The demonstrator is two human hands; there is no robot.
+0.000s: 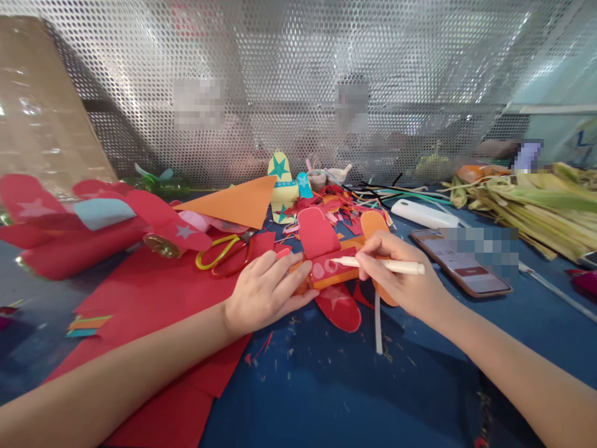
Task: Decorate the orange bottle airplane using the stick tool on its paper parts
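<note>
Dark blue work surface (336, 386), centre and lower frame, before perforated silver metal sheeting (289, 74).

Principal item: red-and-orange paper model with rounded flaps (347, 274), centre of frame, pink rings on its red band. Left hand (261, 289): at the model's left end, fingers lightly bent and slightly apart, thumb below, gripping that end. Right hand (403, 277): thumb and fingertips pinching a slim off-white pen (405, 266), tip at the band.

Hazards, as judged: skewed or smeared rings, should the light model slip under the left fingers or a knuckle brush wet marks; creased body, from too firm a grip.

Adjacent: white strip (378, 326), below the model; red paper scraps (333, 202), above it. Yellow-and-red-handled scissors (219, 249), left of centre, on red paper sheets (163, 298); a dragged sheet could carry them along.

Outlying: smartphone with lit screen (466, 264), right of centre; larger red model with star cut-outs (93, 236), left.

Writing: blue letter resembling "L" (581, 138), upper right. Phone text: illegible, partly masked. Brands: none readable.
</note>
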